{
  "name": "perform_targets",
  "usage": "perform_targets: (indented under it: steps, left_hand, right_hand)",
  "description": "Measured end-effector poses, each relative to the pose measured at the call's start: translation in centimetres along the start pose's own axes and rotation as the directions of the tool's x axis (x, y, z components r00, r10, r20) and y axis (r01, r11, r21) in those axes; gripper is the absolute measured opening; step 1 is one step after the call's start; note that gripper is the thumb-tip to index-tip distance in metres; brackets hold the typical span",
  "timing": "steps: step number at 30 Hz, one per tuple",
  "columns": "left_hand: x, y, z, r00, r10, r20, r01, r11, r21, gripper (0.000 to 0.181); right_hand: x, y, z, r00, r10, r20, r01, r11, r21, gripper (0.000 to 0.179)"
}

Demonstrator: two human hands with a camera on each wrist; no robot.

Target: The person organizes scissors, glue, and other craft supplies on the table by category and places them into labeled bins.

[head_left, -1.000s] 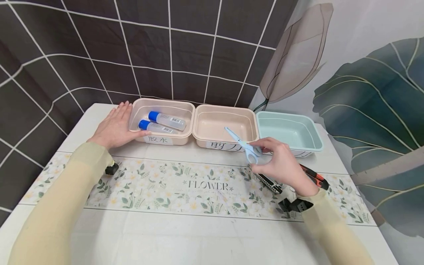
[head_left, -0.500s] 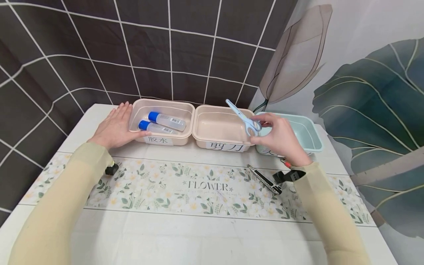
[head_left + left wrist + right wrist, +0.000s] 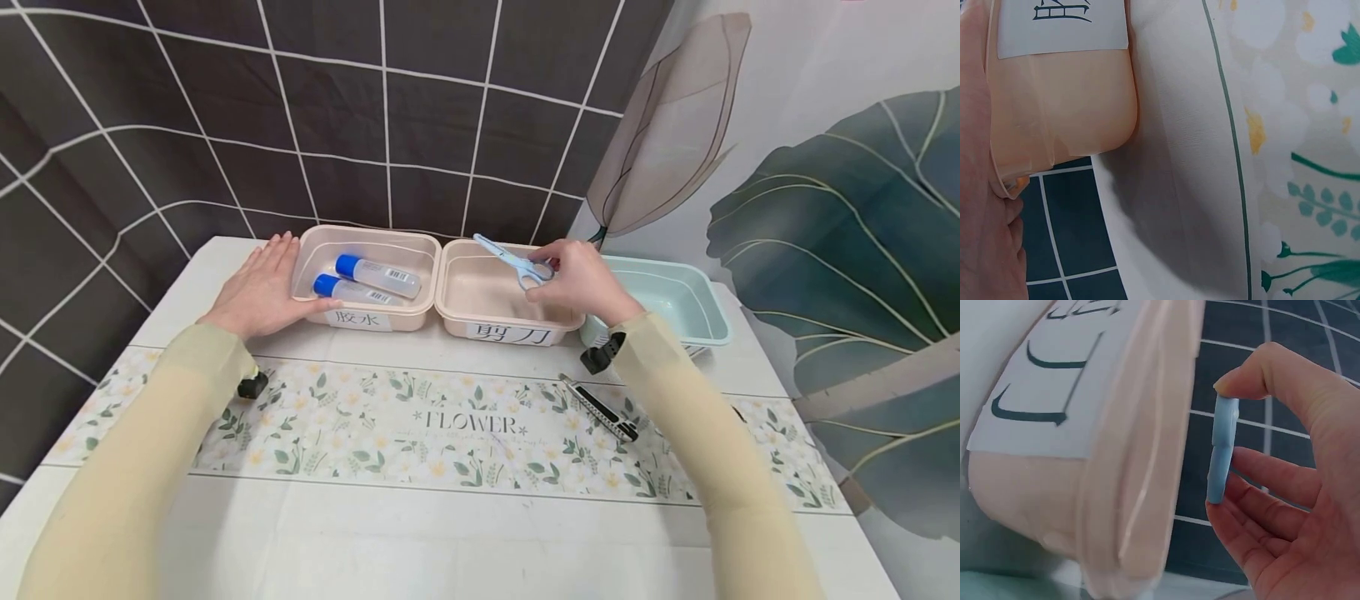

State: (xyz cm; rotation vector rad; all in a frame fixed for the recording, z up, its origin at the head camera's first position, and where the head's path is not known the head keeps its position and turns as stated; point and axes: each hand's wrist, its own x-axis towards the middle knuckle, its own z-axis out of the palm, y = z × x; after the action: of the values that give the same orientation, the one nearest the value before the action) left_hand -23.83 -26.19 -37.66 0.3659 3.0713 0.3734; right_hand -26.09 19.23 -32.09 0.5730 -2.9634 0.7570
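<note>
My right hand pinches light-blue scissors by their handles, above the middle pink bin. In the right wrist view, the thumb and fingers hold the scissors' handles edge-on beside the bin's rim. My left hand rests with straight fingers along the left side and front rim of the left pink bin. That bin holds two glue bottles with blue caps, an upper glue bottle and a lower glue bottle. The left wrist view catches only part of the left hand against the bin.
A mint-green bin stands at the right end of the row, partly behind my right arm. On the floral table strip lies a utility knife, close to the right sleeve. A dark tile-patterned backdrop rises behind the bins.
My right hand has carried the scissors up and leftward, from in front of the bins to above the middle bin. The left hand has stayed in place.
</note>
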Motion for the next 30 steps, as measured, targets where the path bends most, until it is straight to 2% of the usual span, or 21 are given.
perform_targets:
  steps: [5, 9, 13, 22, 30]
  left_hand:
    - [0.1, 0.0, 0.0, 1.0, 0.003, 0.002, -0.003, 1.0, 0.002, 0.125]
    - [0.1, 0.0, -0.1, 1.0, 0.001, 0.006, -0.001, 1.0, 0.002, 0.125]
    - [0.1, 0.0, -0.1, 1.0, 0.001, 0.004, -0.001, 1.0, 0.001, 0.125]
    - [0.1, 0.0, 0.0, 1.0, -0.004, 0.008, 0.004, 1.0, -0.002, 0.126]
    - [0.1, 0.0, -0.1, 1.0, 0.001, 0.005, -0.001, 1.0, -0.001, 0.125]
  right_hand:
    - [1.2, 0.0, 1.3, 0.993, 0.013, 0.117, -0.01, 1.0, -0.025, 0.066]
    - [1.9, 0.0, 2.3, 0.987, 0.018, 0.159, -0.015, 1.0, -0.019, 0.061]
    - [2.5, 0.3, 3.2, 0.985, 0.011, 0.169, -0.004, 0.999, -0.037, 0.053]
    - [3.0, 0.7, 3.9, 0.978, 0.041, 0.203, -0.029, 0.998, -0.061, 0.049]
    - [2.9, 1.1, 3.2, 0.981, 0.044, 0.189, -0.042, 0.999, -0.016, 0.058]
